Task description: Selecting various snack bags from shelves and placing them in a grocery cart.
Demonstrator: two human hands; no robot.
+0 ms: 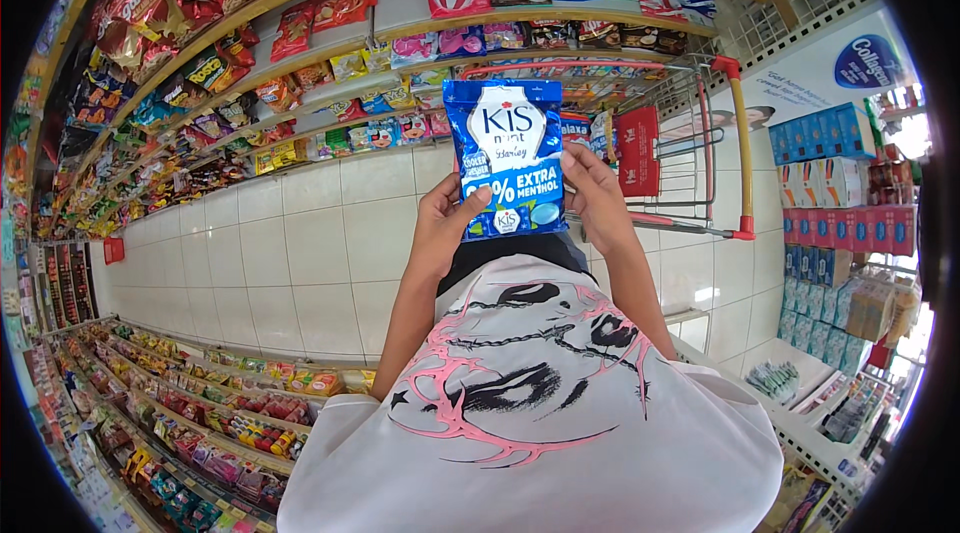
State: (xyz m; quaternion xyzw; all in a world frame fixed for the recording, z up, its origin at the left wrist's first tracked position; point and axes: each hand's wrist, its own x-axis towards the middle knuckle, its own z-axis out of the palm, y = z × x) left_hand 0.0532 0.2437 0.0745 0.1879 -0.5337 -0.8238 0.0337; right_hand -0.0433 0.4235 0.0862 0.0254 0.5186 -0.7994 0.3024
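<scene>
A blue and white bag of mint candy (pixel 508 148) is held upright in front of me, its printed front facing me. My left hand (pixel 445 218) grips its lower left edge, the thumb lying on the front. On the other side, my right hand (pixel 595 198) pinches the right edge, thumb near the upper middle. The fingers behind the bag are hidden. Just beyond the bag, to the right, stands a shopping cart (pixel 708 173) with a red and orange frame, partly covered by the bag. A red box or panel (pixel 638 153) shows at the cart.
Shelves of bagged snacks and sweets (pixel 300 53) curve along the far side and left. Behind me on the lower left run more stocked shelves (pixel 200 413). Stacked boxes (pixel 830 223) fill a display at the right. A tiled floor (pixel 300 243) lies between, with a red basket (pixel 114 250) far left.
</scene>
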